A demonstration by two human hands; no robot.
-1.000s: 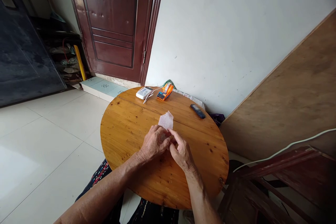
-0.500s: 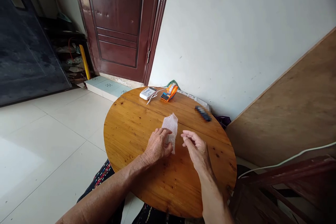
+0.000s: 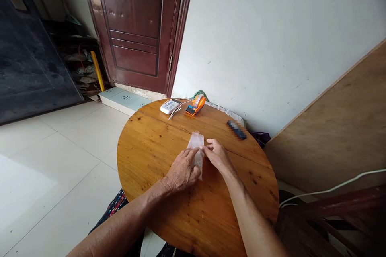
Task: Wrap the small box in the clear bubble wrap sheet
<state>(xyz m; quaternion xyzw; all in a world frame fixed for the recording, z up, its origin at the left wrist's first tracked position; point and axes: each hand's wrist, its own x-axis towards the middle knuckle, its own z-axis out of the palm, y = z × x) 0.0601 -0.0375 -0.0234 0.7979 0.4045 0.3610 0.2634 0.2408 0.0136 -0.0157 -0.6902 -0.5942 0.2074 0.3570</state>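
A crumpled, translucent piece of plastic wrapping, probably bubble wrap (image 3: 197, 139), lies near the middle of the round wooden table (image 3: 144, 148), partly under the left hand. Whether it is a sheet or a pouch, and whether anything is inside, cannot be told. The left hand (image 3: 183, 168) rests palm down over its near part, fingers extended and slightly apart. The right hand (image 3: 217, 156) meets the wrapping's right edge with thumb and fingertips drawn close together; whether they pinch it cannot be told.

Toward the far rim, an orange tape dispenser (image 3: 191, 110) holds a roll of clear tape (image 3: 199, 99). Just left of it sits a white rectangular device (image 3: 169, 106) with dark print, a white cable (image 3: 175, 112) beside it. A dark, pixelated remote control (image 3: 237, 129) lies near the far right rim. In the background at left, dark shelving (image 3: 83, 60) holds a jumble of things too dim to name.
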